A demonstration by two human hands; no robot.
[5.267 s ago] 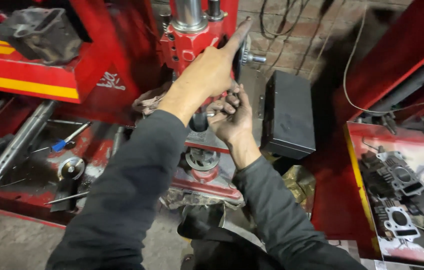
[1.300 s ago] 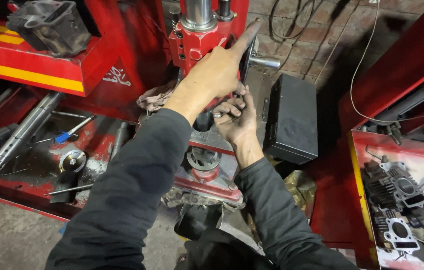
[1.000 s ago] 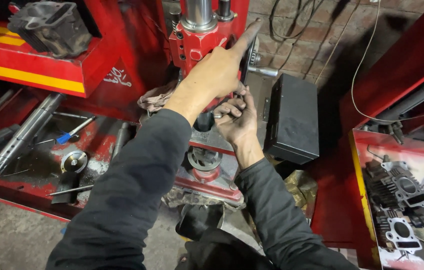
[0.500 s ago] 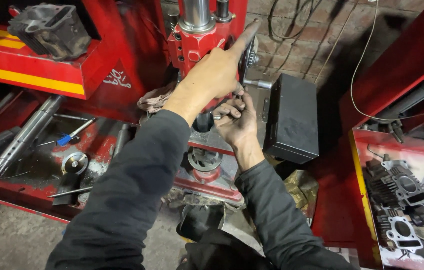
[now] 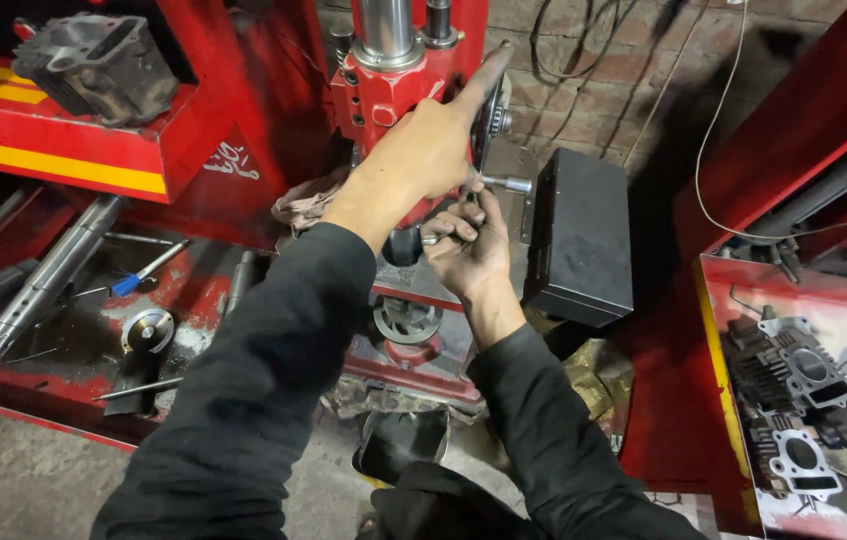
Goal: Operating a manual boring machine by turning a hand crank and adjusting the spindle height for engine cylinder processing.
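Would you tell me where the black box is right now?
In the head view, the black box sits right of centre, just right of the right hand and the red machine head.

A bare brick wall (image 5: 634, 70) stands behind the fingers, dimly lit, with loose dark and pale cables (image 5: 714, 120) hanging down it. Below and to the left of the fingers lies a grey concrete floor (image 5: 24, 480), dusty and stained. Red painted steel benches (image 5: 64, 160) flank both sides; the far right corner is too shadowed to read.
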